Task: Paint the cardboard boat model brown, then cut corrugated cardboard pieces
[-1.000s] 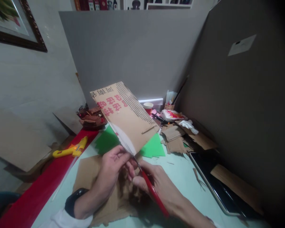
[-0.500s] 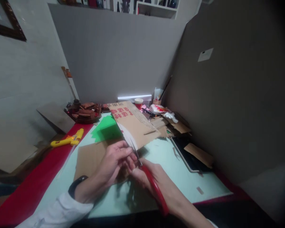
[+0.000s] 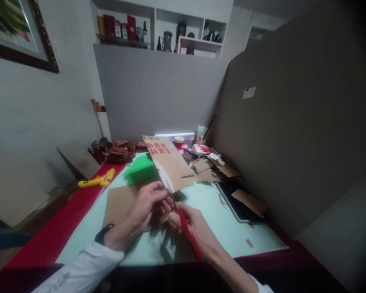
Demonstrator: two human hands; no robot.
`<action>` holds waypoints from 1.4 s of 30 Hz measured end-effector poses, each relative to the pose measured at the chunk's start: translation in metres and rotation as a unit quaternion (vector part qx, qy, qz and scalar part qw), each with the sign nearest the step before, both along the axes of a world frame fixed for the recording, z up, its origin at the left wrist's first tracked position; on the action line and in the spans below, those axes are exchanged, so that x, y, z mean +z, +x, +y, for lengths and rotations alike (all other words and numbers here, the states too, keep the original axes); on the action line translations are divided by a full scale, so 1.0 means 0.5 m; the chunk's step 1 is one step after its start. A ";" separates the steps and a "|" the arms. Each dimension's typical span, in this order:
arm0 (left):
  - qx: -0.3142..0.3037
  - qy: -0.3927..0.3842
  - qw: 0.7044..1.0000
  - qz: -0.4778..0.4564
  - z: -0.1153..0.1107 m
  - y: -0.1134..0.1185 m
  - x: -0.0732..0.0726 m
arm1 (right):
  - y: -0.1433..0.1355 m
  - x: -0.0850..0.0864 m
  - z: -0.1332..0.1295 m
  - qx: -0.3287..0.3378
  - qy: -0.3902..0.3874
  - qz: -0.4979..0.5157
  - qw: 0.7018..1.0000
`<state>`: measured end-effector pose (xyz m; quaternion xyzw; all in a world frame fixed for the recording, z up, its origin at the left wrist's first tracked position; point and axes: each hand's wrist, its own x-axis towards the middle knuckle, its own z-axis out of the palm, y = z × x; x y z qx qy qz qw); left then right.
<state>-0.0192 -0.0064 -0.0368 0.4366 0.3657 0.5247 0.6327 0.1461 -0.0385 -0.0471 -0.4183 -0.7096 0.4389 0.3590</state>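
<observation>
Matt brown corrugated cardboard sheet (image 3: pixel 171 162), fluted edge exposed, printed with red lettering, pinched in left hand (image 3: pixel 149 203). Scissors (image 3: pixel 184 228) with glossy red plastic handles and thin grey metal blades, in right hand (image 3: pixel 192 224). Smooth pale mint cutting mat (image 3: pixel 219 224), slightly sheened. Matt green paper (image 3: pixel 140 169). Glossy yellow plastic glue gun (image 3: pixel 96 181) on red cloth-like table covering (image 3: pixel 49 240). Dark glossy tablet (image 3: pixel 236 203).

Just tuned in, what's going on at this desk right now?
A person is cutting a printed cardboard sheet with red-handled scissors. The left hand pinches the sheet's near edge, and the right hand works the scissors, blades at that edge. The sheet tilts up over the pale green mat. A yellow glue gun lies on the red cloth to the left, green paper behind the hands.
</observation>
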 end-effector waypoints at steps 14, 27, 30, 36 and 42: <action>0.023 0.176 0.984 0.022 0.103 -0.013 0.061 | -0.002 0.010 0.134 -0.020 0.242 -0.052 0.969; 0.008 0.222 0.973 0.057 0.151 -0.108 0.113 | 0.024 -0.016 0.235 0.013 0.360 -0.109 0.927; 0.032 0.222 0.974 -0.016 0.157 -0.145 0.143 | 0.043 -0.018 0.244 0.033 0.355 -0.124 0.926; 0.138 0.162 0.975 -0.071 0.184 -0.161 0.168 | 0.089 -0.014 0.262 0.032 0.334 -0.126 0.934; 0.184 0.143 0.968 -0.094 0.179 -0.143 0.163 | 0.095 0.001 0.275 -0.083 0.213 0.031 0.973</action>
